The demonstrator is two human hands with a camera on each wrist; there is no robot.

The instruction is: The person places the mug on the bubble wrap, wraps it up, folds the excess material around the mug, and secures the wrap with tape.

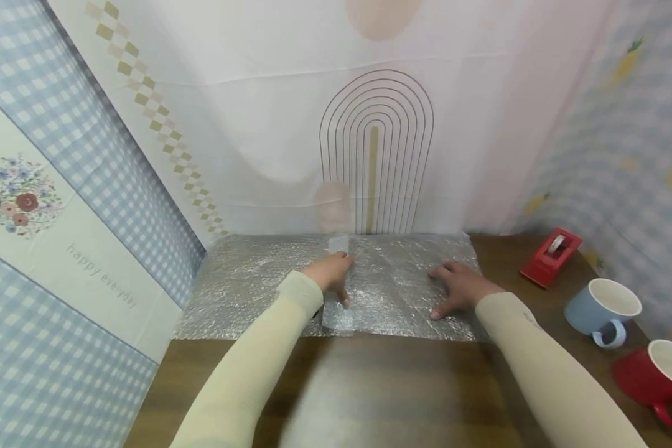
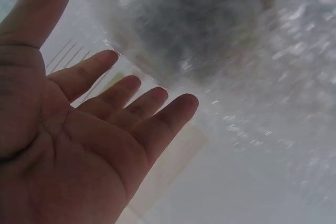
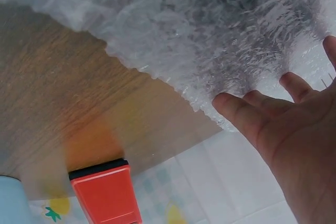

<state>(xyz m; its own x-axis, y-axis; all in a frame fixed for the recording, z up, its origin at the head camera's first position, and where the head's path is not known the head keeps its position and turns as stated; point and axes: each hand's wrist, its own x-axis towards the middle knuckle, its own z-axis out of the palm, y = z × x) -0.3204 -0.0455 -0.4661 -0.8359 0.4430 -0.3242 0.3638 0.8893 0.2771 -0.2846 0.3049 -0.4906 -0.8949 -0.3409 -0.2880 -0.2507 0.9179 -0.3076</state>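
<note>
A silvery bubble-wrap sheet (image 1: pixel 392 298) lies flat along the back of the wooden table, with a paler strip (image 1: pixel 338 317) running front to back across it. My left hand (image 1: pixel 331 272) is over the sheet beside that strip, fingers spread; its palm and relaxed fingers fill the left of the left wrist view. Over the sheet's right part is my right hand (image 1: pixel 460 287), fingers apart and holding nothing. The right wrist view shows its fingertips by the sheet's edge (image 3: pixel 173 90). Whether either hand touches the sheet, I cannot tell.
On the table's right side stand a red tape dispenser (image 1: pixel 550 258), a light blue mug (image 1: pixel 588 311) and a red mug (image 1: pixel 635 373). A printed cloth (image 1: pixel 269 112) hangs behind the table, and blue checked cloth (image 1: pixel 11 298) hangs on the left. Bare wood (image 1: pixel 392 386) shows in front.
</note>
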